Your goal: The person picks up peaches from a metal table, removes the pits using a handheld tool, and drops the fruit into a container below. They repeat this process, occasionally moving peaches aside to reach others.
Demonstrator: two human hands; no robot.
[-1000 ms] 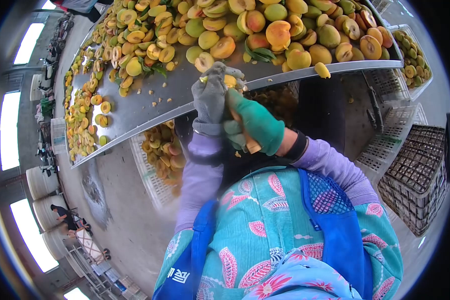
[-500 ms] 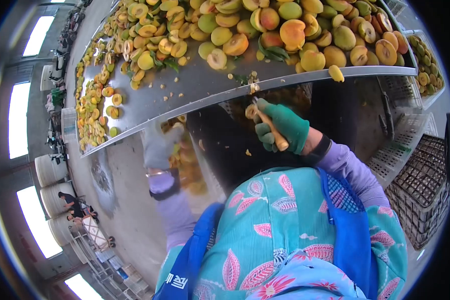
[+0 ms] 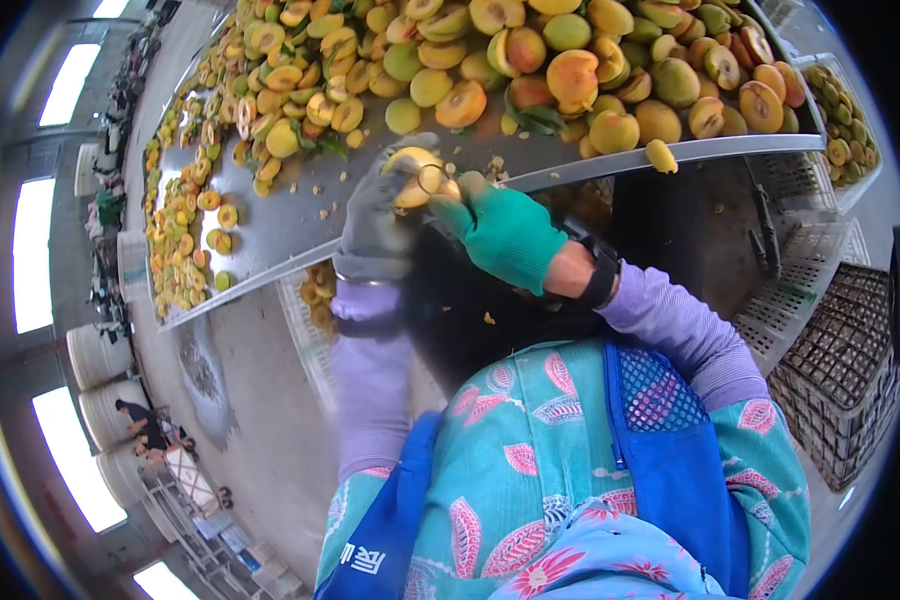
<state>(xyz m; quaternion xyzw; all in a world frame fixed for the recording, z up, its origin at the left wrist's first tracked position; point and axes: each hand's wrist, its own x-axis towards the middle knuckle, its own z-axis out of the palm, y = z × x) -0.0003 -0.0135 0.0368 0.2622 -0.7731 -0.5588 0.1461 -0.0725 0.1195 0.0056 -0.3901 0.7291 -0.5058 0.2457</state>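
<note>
Grey fabric glove is covering the left hand (image 3: 375,225); its grip is clasping a round yellow fruit (image 3: 408,185) just above the near edge of the long grey metal tabletop (image 3: 300,225). Green fabric glove is covering the right hand (image 3: 505,235); its grip is wrapping closed around a small metal loop tool (image 3: 432,179), the loop touching the fruit. Heap of whole and halved yellow-orange fruits (image 3: 570,70) is lying on the tabletop beyond both hands. White slatted plastic crates (image 3: 785,290) are standing at the right, below the tabletop edge.
</note>
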